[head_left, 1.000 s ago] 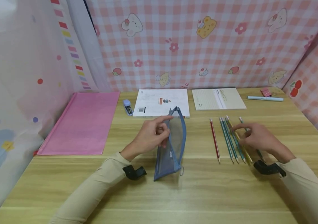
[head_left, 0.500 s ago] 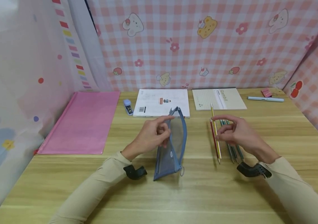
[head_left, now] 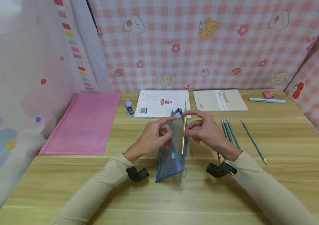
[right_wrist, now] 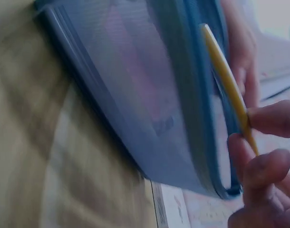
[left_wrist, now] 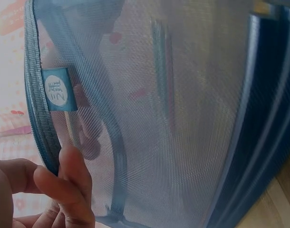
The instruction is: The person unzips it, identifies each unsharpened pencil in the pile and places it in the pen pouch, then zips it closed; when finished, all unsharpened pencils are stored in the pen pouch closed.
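Observation:
A blue mesh zipper pouch (head_left: pixel 167 164) stands on the table with its zipped mouth spread. My left hand (head_left: pixel 154 136) pinches the left edge of that mouth, beside a small label seen in the left wrist view. Between thumb and fingers, my right hand (head_left: pixel 208 131) holds a yellow pencil (head_left: pixel 184 136) upright at the opening. In the right wrist view the pencil's lower end (right_wrist: pixel 216 52) overlaps the zipper band. Several green pencils (head_left: pixel 233 134) lie to the right, one green pencil (head_left: pixel 253 140) apart from the others. My right wrist mostly hides a red pencil (head_left: pixel 219 158).
Along the back are a purple stapler (head_left: pixel 129 107), a white book (head_left: pixel 153 103), a notepad (head_left: pixel 218 100), a light blue pen (head_left: pixel 266 100) and a pink clip (head_left: pixel 267 93). A pink folder (head_left: pixel 82 123) lies at the left. Patterned cloth walls surround the table.
My right hand picked up the yellow pencil from among the green ones and carried it left to the pouch's mouth. My left hand has kept its grip on the pouch.

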Motion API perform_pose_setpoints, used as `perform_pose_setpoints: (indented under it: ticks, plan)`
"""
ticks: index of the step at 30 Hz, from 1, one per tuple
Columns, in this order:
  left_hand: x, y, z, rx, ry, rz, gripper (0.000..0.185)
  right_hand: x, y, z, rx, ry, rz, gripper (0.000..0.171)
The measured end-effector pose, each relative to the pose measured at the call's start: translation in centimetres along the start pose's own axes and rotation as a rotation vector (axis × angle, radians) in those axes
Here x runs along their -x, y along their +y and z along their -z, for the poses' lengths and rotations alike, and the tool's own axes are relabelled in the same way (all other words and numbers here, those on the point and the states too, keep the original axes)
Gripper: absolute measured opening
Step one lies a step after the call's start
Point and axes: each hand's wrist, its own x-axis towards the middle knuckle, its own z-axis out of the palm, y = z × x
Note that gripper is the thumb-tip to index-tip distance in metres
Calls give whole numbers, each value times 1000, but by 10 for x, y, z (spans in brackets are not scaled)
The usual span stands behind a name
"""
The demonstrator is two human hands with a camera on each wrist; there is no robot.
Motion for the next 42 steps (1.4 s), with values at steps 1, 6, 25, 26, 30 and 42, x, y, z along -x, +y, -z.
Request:
perform_pose_setpoints:
  ticks: [1, 6, 25, 26, 30, 42]
  plan:
    - [0, 0, 0, 2, 3, 5, 48, 0, 0, -4, 21, -3, -4, 60]
    - [0, 1, -2, 11, 19, 12, 47, 6, -2, -17, 184, -21, 14, 61]
    - [2, -1, 0, 14, 34, 8, 48, 10, -9, -31, 489, -113, 102, 56]
    - [2, -2, 0, 16, 34, 10, 47, 11, -9, -30, 472, -95, 105, 55]
    - [3, -2, 3, 10, 36, 15, 46, 15, -9, -16, 402, 3, 151, 46]
    - [8, -5, 11, 6, 57, -8, 47, 38, 11, 71, 751, 235, 220, 24]
